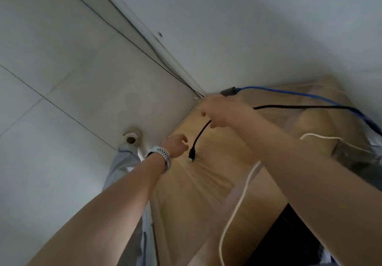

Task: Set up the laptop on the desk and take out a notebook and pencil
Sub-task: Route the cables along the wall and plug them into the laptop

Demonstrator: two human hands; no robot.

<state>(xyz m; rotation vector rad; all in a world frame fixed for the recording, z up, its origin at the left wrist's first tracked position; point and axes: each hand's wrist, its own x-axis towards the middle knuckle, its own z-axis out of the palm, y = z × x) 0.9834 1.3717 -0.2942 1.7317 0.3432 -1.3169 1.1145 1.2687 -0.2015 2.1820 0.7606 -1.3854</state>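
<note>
A light wooden desk (pixel 206 183) runs from the lower middle up to the room's corner. My right hand (pixel 219 110) is shut on a black cable (pixel 201 133), whose plug (pixel 192 154) hangs just above the desk top. My left hand (pixel 178 144), with a white watch band on the wrist, hovers beside the plug with its fingers loosely curled and nothing in them. No laptop, notebook or pencil can be made out in this view.
A blue cable (pixel 299 95) with a dark connector runs past my right hand. A white cable (pixel 237 203) trails over the desk. A dark object (pixel 289 234) sits at the lower right. White floor tiles (pixel 62 79) and a wall border the desk.
</note>
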